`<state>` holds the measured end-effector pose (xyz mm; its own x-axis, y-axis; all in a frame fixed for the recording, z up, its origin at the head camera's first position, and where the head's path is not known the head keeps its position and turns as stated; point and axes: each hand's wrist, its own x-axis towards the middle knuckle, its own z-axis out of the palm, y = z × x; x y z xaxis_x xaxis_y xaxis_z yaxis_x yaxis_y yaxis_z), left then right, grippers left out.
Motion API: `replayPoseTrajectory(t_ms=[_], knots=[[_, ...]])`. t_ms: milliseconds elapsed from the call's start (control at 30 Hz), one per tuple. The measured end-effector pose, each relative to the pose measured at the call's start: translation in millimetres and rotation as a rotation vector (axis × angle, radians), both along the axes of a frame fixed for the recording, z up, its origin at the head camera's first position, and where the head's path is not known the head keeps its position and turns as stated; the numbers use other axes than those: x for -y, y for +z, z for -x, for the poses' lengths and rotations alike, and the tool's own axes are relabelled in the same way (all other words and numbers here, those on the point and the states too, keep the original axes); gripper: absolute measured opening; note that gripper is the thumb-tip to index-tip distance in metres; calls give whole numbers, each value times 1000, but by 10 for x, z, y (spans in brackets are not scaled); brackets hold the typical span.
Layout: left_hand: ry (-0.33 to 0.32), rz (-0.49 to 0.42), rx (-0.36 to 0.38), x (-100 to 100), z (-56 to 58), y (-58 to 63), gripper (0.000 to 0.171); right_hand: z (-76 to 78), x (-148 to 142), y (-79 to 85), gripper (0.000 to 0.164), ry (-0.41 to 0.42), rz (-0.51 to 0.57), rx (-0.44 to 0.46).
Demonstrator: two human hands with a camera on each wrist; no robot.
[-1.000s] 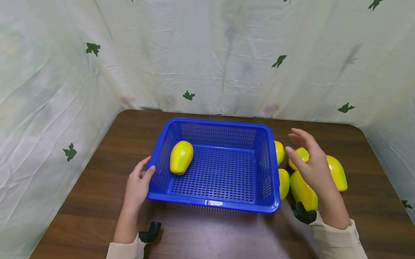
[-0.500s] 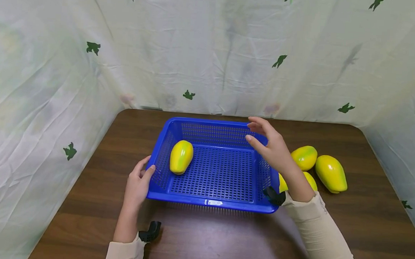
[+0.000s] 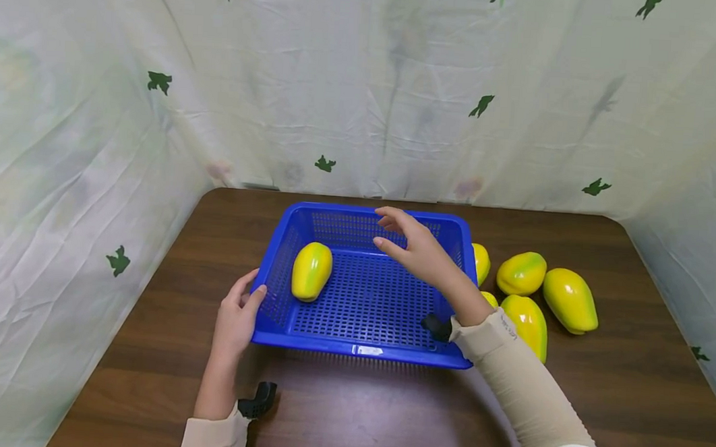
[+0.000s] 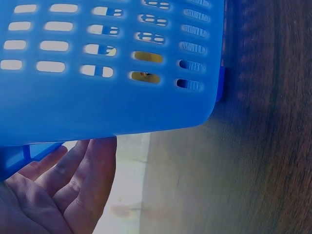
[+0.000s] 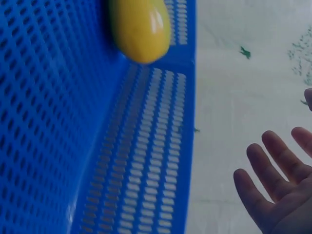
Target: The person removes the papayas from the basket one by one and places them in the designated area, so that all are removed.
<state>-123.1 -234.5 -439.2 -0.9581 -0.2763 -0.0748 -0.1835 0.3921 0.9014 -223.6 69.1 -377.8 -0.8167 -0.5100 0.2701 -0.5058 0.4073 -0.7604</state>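
A blue perforated plastic basket stands on the wooden table. My left hand grips its left rim, thumb over the edge and fingers on the outside; the left wrist view shows those fingers against the basket wall. One yellow-green mango lies inside, toward the left. Over the basket's right half hovers my right hand, fingers spread and relaxed with nothing in them. In the right wrist view its fingers are extended beyond the rim, apart from the mango.
Several more mangoes lie on the table right of the basket, two partly hidden behind its right wall and my right arm. A pale curtain with green leaf shapes surrounds the table's back and sides.
My right hand has moved left from above the mangoes to over the basket, uncovering some of them. The left hand, basket and inside mango stay put.
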Motion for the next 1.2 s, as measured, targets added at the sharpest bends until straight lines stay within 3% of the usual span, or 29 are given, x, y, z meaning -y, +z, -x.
replayPoseTrajectory(t_ms=[367, 833, 1200], knots=[[9, 6, 5, -7, 5, -2, 45, 135, 349, -137, 54, 75, -115, 52], [15, 5, 10, -17, 3, 1, 46, 221, 662, -301, 58, 179, -158, 157], [20, 21, 8, -11, 1, -3, 46, 313, 857, -496, 65, 190, -192, 221]])
